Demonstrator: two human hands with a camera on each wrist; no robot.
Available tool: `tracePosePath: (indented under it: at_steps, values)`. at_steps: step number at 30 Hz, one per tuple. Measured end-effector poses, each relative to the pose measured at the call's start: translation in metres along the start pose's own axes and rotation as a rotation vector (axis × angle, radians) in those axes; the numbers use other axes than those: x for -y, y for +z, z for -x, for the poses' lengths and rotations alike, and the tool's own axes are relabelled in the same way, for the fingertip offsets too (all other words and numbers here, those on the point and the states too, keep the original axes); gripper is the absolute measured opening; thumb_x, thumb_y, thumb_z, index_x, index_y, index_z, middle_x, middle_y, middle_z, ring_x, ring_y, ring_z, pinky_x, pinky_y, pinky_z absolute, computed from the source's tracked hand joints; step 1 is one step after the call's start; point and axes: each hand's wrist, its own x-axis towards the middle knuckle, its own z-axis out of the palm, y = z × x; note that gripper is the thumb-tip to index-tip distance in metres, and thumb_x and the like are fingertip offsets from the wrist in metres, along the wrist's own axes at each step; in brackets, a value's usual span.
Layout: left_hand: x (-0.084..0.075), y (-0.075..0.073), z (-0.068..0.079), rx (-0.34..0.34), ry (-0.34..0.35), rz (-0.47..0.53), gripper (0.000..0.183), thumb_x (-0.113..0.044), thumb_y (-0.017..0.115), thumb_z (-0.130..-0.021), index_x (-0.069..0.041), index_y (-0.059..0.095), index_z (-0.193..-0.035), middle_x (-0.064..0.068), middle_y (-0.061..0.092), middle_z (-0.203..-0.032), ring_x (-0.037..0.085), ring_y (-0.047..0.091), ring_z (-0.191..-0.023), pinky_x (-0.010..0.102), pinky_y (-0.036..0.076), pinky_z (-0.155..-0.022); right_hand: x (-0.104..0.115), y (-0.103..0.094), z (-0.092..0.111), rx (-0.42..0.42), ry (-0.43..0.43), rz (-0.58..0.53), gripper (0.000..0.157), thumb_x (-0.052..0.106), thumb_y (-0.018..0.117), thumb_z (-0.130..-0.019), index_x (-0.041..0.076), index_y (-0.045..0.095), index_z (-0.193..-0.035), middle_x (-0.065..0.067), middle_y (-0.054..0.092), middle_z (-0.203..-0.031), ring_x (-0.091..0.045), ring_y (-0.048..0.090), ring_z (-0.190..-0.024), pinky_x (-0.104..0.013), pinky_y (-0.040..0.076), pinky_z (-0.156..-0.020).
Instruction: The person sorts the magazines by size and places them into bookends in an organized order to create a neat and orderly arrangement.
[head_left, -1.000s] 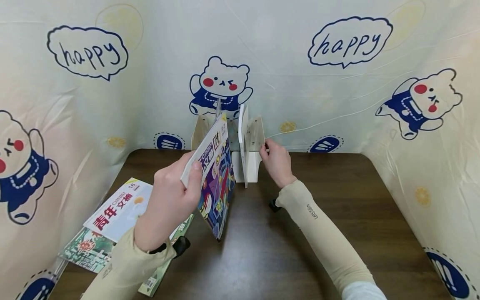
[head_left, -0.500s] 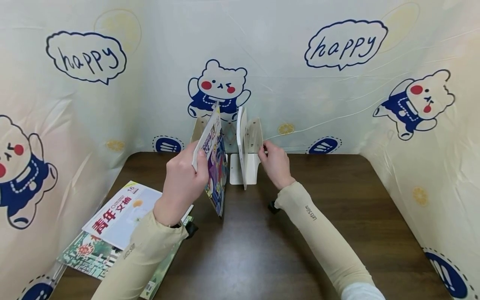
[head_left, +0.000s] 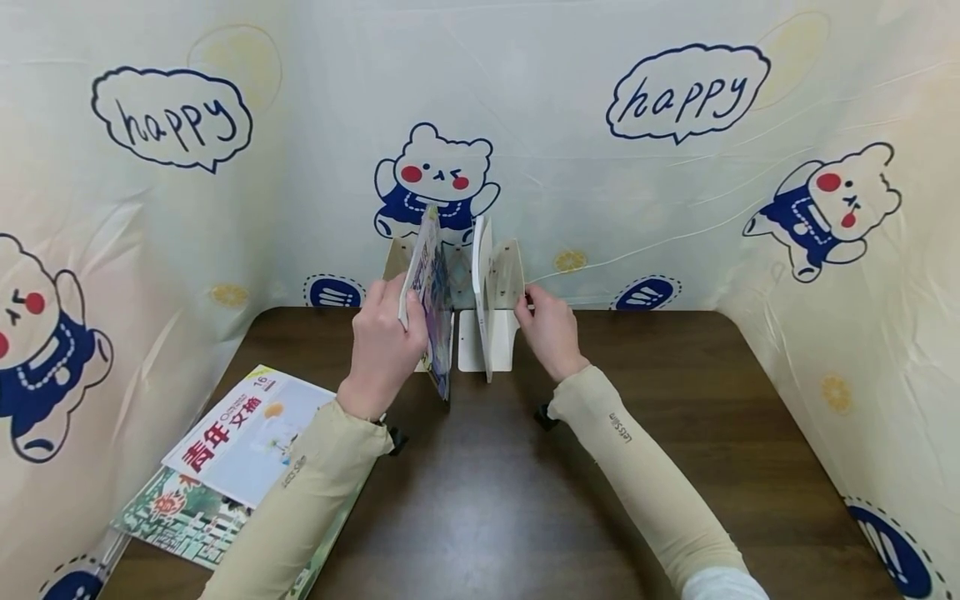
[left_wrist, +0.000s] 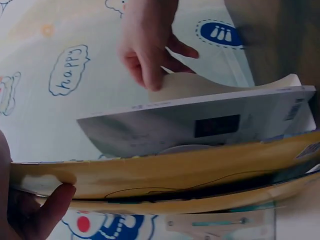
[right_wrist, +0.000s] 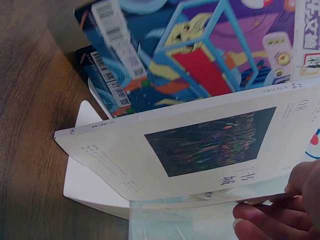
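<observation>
My left hand (head_left: 386, 350) grips a colourful magazine (head_left: 437, 325) by its near upper edge, thumb on one side and fingers on the other. It is upright, in the left part of a cream book rack (head_left: 508, 271) at the table's back. In the right wrist view its cover (right_wrist: 240, 65) shows purple and blue cartoon art. A white magazine (right_wrist: 120, 155) with a dark picture stands in the rack to its right. My right hand (head_left: 551, 329) pinches the edge of the rack's right side panel; in the left wrist view that panel (left_wrist: 195, 85) curves below the right fingers.
A white magazine with red lettering (head_left: 232, 442) lies at the table's left on top of a green illustrated magazine (head_left: 183, 517), partly under my left sleeve. A cartoon-printed curtain (head_left: 570, 167) hangs close behind the rack and along both sides of the brown table (head_left: 637, 400).
My left hand has moved forward with the colourful magazine, carrying it into the left part of the rack and turning it more edge-on. The right hand stays on the rack's panel.
</observation>
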Motion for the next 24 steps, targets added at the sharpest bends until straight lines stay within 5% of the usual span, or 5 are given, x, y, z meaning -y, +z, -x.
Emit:
tracePosePath:
  at_steps: [14, 24]
  values:
    - [0.017, 0.031, 0.002, -0.059, 0.024, -0.060, 0.041, -0.002, 0.051, -0.102, 0.012, 0.055, -0.141, 0.029, 0.061, -0.091, 0.041, 0.066, -0.071, 0.047, 0.057, -0.051, 0.000, 0.000, -0.001, 0.004, 0.004, -0.005, 0.021, 0.012, 0.056, -0.104, 0.001, 0.072, -0.110, -0.016, 0.077, -0.101, -0.026, 0.070, -0.070, -0.042, 0.057, -0.063]
    - [0.018, 0.036, 0.003, -0.042, -0.015, -0.095, 0.050, -0.007, 0.056, -0.105, 0.012, 0.044, -0.150, 0.027, 0.060, -0.090, 0.035, 0.058, -0.061, 0.043, 0.051, -0.046, 0.000, -0.001, -0.001, 0.019, 0.009, -0.005, 0.020, 0.011, 0.056, -0.104, 0.000, 0.072, -0.109, -0.016, 0.077, -0.100, -0.026, 0.071, -0.073, -0.041, 0.058, -0.065]
